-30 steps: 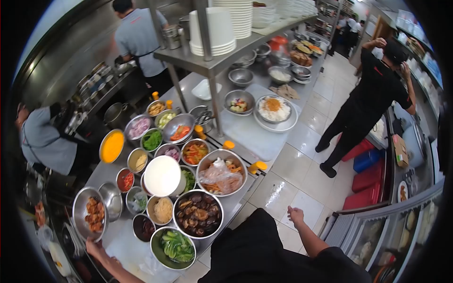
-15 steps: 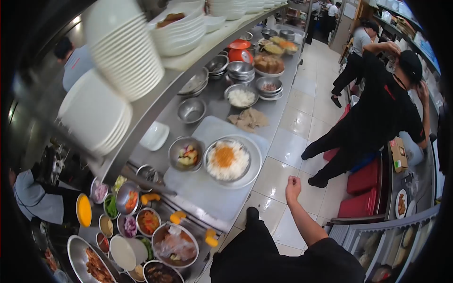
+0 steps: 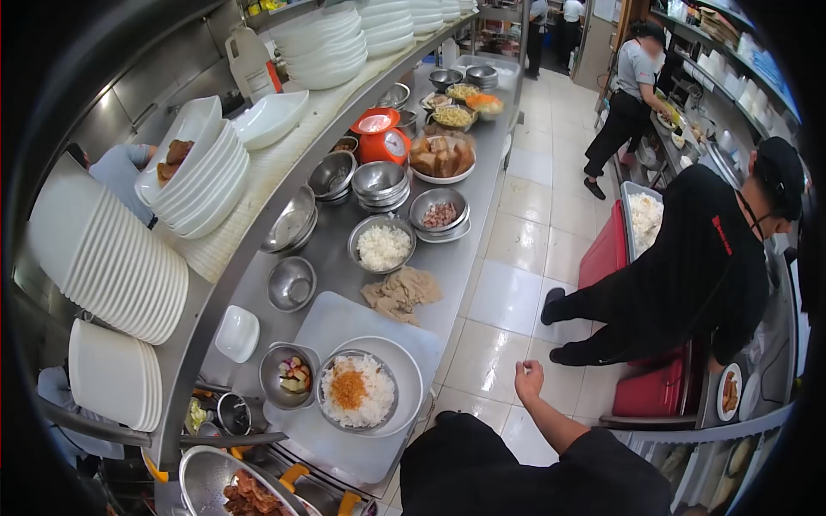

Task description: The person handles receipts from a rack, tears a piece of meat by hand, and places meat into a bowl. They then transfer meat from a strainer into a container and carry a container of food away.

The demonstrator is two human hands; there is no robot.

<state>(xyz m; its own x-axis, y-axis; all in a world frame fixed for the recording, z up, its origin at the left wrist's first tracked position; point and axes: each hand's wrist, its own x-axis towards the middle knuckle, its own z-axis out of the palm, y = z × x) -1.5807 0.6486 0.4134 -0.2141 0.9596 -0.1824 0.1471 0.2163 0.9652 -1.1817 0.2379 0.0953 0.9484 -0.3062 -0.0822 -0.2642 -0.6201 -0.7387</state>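
My right hand is over the tiled floor, right of the counter, with its fingers curled in and nothing visible in them. My left hand is out of view. At the bottom left a perforated metal bowl with browned meat pieces is cut off by the frame edge; what holds it is not visible. A metal bowl of white rice with an orange-brown topping rests on a white plate on a cutting board. Beside it is a small bowl of cut vegetables.
A shelf with stacked white dishes overhangs the counter's left side. Farther back are a rice bowl, a cloth and an orange scale. One person in black bends at the right; another person stands beyond.
The view has moved forward along the counter. The meat bowl has shifted right, over the ingredient bowls. My left hand has left the view. The person in black has lowered their arms.
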